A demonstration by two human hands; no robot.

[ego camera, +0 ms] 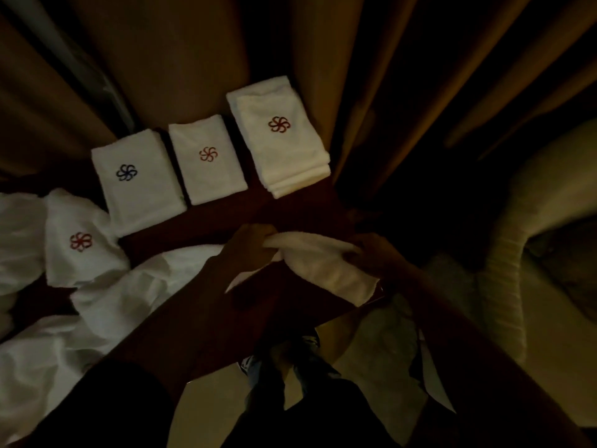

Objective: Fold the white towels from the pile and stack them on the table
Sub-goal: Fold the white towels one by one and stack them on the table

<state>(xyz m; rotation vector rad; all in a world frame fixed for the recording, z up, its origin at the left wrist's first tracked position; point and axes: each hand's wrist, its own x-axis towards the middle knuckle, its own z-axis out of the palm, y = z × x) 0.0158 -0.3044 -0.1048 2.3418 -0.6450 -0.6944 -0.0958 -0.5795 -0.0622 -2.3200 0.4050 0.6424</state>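
Dim room. We noted a dark wooden table (pixel 200 223) at frame centre, with tan curtains (pixel 193 43) across the top. Three folded towel stacks (pixel 210 160) sat in a row at upper centre, and the loose pile (pixel 106 299) sprawled at lower left. Our left hand (pixel 248 242) and right hand (pixel 374 253) each gripped an end of one white towel (pixel 318 258), fingers curled, at the table's near edge.

Dim warm light, soft wide-angle blur

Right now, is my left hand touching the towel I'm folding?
Touching. The head view shows the left hand gripping one bunched end of the towel, fingers curled round it.
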